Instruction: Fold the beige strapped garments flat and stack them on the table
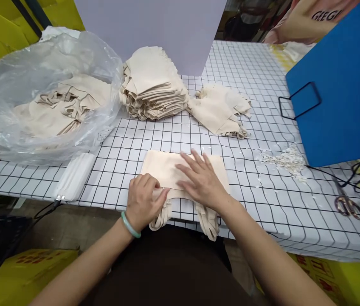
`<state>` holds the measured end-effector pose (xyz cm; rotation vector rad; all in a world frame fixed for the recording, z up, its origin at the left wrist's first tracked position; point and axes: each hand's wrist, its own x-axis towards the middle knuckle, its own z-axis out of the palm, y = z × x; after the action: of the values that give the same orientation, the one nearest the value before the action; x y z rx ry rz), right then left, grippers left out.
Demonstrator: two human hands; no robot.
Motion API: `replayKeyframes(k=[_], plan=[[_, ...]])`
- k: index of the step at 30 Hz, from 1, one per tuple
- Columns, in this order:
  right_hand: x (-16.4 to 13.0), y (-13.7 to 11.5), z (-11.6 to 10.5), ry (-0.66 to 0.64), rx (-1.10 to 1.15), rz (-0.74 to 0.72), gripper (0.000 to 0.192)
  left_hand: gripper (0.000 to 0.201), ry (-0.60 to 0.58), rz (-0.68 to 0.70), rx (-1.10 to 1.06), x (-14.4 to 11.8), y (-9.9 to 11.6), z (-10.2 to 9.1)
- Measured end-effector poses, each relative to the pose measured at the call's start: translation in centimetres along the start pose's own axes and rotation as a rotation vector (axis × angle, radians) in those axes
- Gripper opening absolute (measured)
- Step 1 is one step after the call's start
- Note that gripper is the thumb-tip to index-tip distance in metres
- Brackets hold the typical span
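Head camera looks down on a table (pixel 262 68) covered in a white cloth with a black grid; at six o'clock, on the near edge, lies one cream fabric bag (pixel 167 168), flat, its two looped handles (pixel 207 221) hanging off the table toward the person; the left hand (pixel 142 202), wearing a pale green bangle (pixel 130 225), is curled with its fingers pinching the bag's lower left edge; the right hand (pixel 201 180) lies flat on the bag with fingers spread, pressing it down; the cloth looks light, soft and limp, not fragile, likely to slump and crease when lifted, so the firmest hold seems to be the seamed edges or the handles; at twelve o'clock stands one tidy stack of folded bags (pixel 151 85), too many to count; at one o'clock a looser small pile (pixel 220 110), perhaps three or four pieces, though the layers blur together; at ten o'clock one clear plastic sack (pixel 40 80) holds a jumble of more bags; at nine o'clock one white ribbed device (pixel 74 176) with a cable; at three o'clock one blue board (pixel 342 85), a scatter of fabric trimmings (pixel 283 160), and one pair of scissors (pixel 347 204) near the edge.
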<state>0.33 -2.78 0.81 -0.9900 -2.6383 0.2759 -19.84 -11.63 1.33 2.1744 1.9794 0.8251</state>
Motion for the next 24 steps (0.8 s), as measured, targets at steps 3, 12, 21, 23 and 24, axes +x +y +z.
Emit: replayKeyframes(k=[3,12,21,23,24], plan=[[0.9,-0.8,-0.1,-0.029,0.194,-0.236,0.029,0.031,-0.008,-0.060,-0.007,-1.7,1.2,0.0],[1.3,-0.9,1.0,0.151,0.270,-0.359,0.013,0.016,0.025,-0.113,0.121,-1.3,2.3,1.3],[1.7,-0.9,1.3,0.167,0.485,-0.252,0.010,0.010,-0.010,-0.242,-0.061,-1.1,2.8,0.7],[1.7,-0.8,1.3,0.154,0.506,-0.243,0.010,0.013,-0.034,-0.297,-0.153,-0.9,2.9,0.4],[1.6,-0.8,1.3,0.150,0.508,-0.241,0.010,0.014,-0.043,-0.324,-0.197,-0.8,2.9,0.2]])
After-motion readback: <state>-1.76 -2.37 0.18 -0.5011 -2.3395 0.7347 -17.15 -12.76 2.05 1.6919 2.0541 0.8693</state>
